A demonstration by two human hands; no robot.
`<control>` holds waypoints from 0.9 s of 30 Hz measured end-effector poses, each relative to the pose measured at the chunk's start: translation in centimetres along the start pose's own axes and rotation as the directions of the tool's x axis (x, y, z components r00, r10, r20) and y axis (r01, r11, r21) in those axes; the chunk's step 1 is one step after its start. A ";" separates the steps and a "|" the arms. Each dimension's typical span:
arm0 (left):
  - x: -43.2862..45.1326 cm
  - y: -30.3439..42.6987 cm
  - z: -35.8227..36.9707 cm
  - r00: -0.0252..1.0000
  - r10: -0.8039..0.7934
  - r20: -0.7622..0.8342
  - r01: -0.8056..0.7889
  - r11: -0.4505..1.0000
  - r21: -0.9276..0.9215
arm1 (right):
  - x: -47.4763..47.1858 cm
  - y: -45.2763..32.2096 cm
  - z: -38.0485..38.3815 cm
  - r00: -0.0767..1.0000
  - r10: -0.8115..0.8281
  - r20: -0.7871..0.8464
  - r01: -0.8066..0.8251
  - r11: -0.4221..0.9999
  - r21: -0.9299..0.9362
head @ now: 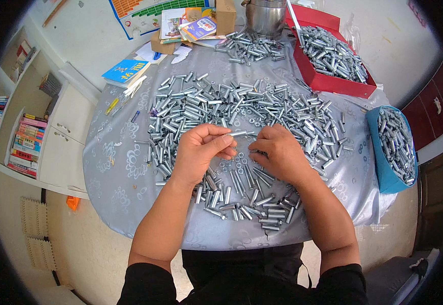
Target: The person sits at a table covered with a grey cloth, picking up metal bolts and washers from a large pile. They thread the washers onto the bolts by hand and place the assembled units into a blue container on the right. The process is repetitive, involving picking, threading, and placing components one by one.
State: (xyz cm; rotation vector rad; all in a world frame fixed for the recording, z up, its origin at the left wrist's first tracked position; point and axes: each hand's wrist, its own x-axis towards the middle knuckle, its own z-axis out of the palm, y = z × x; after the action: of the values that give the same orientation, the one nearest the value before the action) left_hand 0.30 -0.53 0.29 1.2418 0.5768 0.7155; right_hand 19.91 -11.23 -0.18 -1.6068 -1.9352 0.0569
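Note:
My left hand [200, 152] pinches a shiny metal expansion-anchor sleeve [240, 133] between thumb and forefinger, with a thinner bolt end showing at its right. Just off that end is my right hand [278, 152], its fingers curled inward. A small dark metal part seems to show by the right fingers, but I cannot tell whether they grip it. Loose hex nuts [240, 164] lie below and between the hands. Closer to me are long bare bolts [238, 181]. A wide heap of metal sleeves [191, 106] spreads around both hands.
Anchors fill a red box [336, 89] at back right and a blue fabric bin [383, 179] at the right edge. Another anchor pile [252, 47] lies before a steel pot [266, 19]. Books [124, 72] and a yellow pen [111, 106] rest on the cloth-covered table [118, 183] at left.

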 end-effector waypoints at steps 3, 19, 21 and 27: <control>0.0 0.0 -0.1 1.000 0.010 -0.017 -0.010 1.000 0.002 | 0.2 0.2 0.3 0.997 0.030 0.071 -0.029 0.999 -0.024; 0.0 0.2 0.0 1.000 -0.008 -0.004 0.008 1.000 0.016 | 0.2 -0.3 -0.1 0.892 0.452 0.021 -0.331 0.619 0.712; 0.0 0.1 0.0 1.000 -0.015 0.007 0.014 1.000 0.020 | 0.3 0.1 -0.2 0.880 0.470 0.071 -0.307 0.447 0.840; -0.1 0.1 0.0 0.999 -0.021 0.040 0.020 0.999 0.027 | 0.3 -0.4 -0.3 0.886 0.435 0.162 -0.357 0.416 0.836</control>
State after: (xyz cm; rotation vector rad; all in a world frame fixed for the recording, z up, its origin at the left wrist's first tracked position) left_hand 0.24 -0.63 0.40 1.2700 0.5665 0.6659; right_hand 19.67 -11.19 0.30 -1.2500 -1.0506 0.9870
